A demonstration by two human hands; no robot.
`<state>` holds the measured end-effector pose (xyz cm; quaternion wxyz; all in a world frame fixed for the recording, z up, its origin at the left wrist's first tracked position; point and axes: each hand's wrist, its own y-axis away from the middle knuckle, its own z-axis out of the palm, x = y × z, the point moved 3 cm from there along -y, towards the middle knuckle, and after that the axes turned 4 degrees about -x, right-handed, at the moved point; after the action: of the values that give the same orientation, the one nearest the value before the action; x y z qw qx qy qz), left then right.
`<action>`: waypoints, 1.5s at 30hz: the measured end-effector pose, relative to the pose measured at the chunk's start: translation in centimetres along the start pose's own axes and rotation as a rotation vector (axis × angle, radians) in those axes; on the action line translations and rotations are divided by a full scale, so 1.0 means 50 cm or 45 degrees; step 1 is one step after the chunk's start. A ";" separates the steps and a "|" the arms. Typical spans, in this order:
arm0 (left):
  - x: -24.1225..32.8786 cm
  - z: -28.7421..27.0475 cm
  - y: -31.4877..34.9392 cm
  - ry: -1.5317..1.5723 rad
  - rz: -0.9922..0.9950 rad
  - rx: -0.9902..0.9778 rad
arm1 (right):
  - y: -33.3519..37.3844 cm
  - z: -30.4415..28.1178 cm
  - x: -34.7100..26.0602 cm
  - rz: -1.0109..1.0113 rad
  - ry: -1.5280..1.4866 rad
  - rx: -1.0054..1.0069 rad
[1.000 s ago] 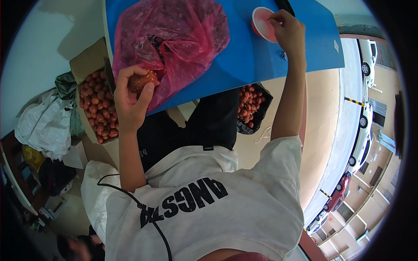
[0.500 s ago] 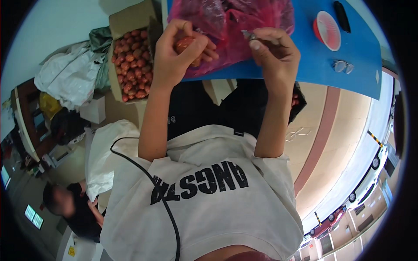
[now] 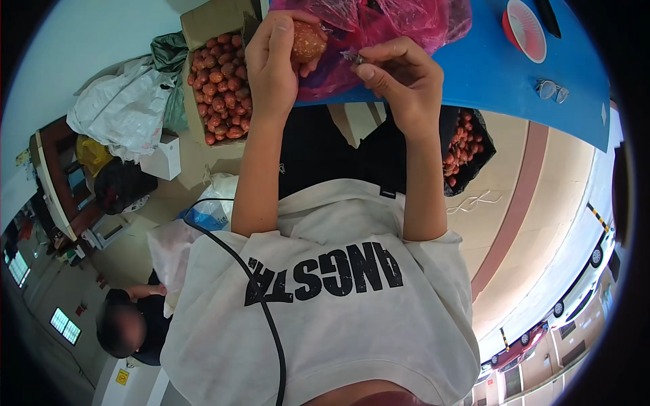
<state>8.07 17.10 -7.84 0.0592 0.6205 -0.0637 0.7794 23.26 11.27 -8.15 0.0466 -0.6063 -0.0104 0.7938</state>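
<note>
My left hand is closed round a fruit-like reddish-brown ball with pale specks. Its kind I cannot make out for certain. To its right, my right hand pinches a small silvery, crinkled piece between thumb and forefinger. That piece is apart from the ball. Both hands are over a pink translucent plastic bag on the blue table. Beside my left forearm stands an open cardboard box full of similar reddish balls.
A black bag of red pieces sits below the table edge by my right forearm. On the table's right are a red-and-white bowl, glasses and a black object. White sacks lie left; a person is at lower left.
My right hand has come left with the silvery piece, closer to the ball. In my left hand the ball now shows more of its speckled side. The person at lower left has shifted posture.
</note>
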 end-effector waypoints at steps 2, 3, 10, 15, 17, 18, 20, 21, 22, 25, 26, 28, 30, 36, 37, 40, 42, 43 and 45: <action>0.000 0.000 0.001 -0.003 -0.005 -0.004 | -0.001 0.001 0.000 -0.011 0.018 0.001; 0.001 0.000 0.002 -0.045 -0.007 -0.016 | -0.002 0.001 -0.001 -0.014 0.027 0.000; -0.009 -0.010 0.005 -0.155 0.023 -0.127 | 0.000 0.005 0.002 -0.047 0.097 -0.019; -0.003 -0.002 0.006 -0.314 0.022 -0.103 | 0.003 0.010 0.003 -0.055 0.145 0.018; -0.006 -0.001 0.007 -0.369 0.015 -0.088 | 0.006 0.010 0.004 -0.053 0.155 0.033; -0.009 -0.002 0.006 -0.408 0.057 -0.088 | 0.008 0.010 0.005 -0.054 0.177 0.040; -0.014 -0.003 0.005 -0.487 0.139 -0.089 | 0.011 0.009 0.006 -0.054 0.222 0.053; -0.014 -0.003 0.006 -0.526 0.180 -0.089 | 0.013 0.009 0.007 -0.053 0.244 0.059; -0.015 -0.002 0.006 -0.529 0.178 -0.091 | 0.014 0.009 0.008 -0.051 0.241 0.062; -0.012 0.001 0.011 -0.558 0.124 -0.098 | 0.017 0.010 0.009 -0.075 0.298 0.073; -0.012 0.002 0.011 -0.568 0.106 -0.100 | 0.018 0.010 0.009 -0.083 0.317 0.076; -0.014 0.003 0.014 -0.573 0.113 -0.096 | 0.021 0.010 0.011 -0.095 0.319 0.070; -0.017 0.003 0.016 -0.580 0.134 -0.086 | 0.023 0.009 0.014 -0.125 0.327 0.056; -0.007 0.022 0.038 -0.706 0.113 -0.217 | 0.017 0.005 0.023 -0.168 0.355 0.021; -0.008 0.022 0.039 -0.709 0.111 -0.215 | 0.017 0.006 0.022 -0.167 0.353 0.019; -0.014 0.016 0.035 -0.580 0.110 -0.112 | 0.019 0.007 0.020 -0.156 0.322 0.034; -0.014 0.015 0.035 -0.537 0.109 -0.080 | 0.020 0.008 0.021 -0.152 0.312 0.041; -0.014 0.015 0.035 -0.537 0.091 -0.039 | 0.020 0.008 0.022 -0.161 0.290 0.045; -0.013 0.015 0.033 -0.535 0.056 0.042 | 0.020 0.008 0.024 -0.180 0.245 0.055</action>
<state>8.66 15.31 -8.34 0.0175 0.7688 -0.0755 0.6348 22.49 10.38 -9.28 0.1162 -0.6763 -0.0314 0.7267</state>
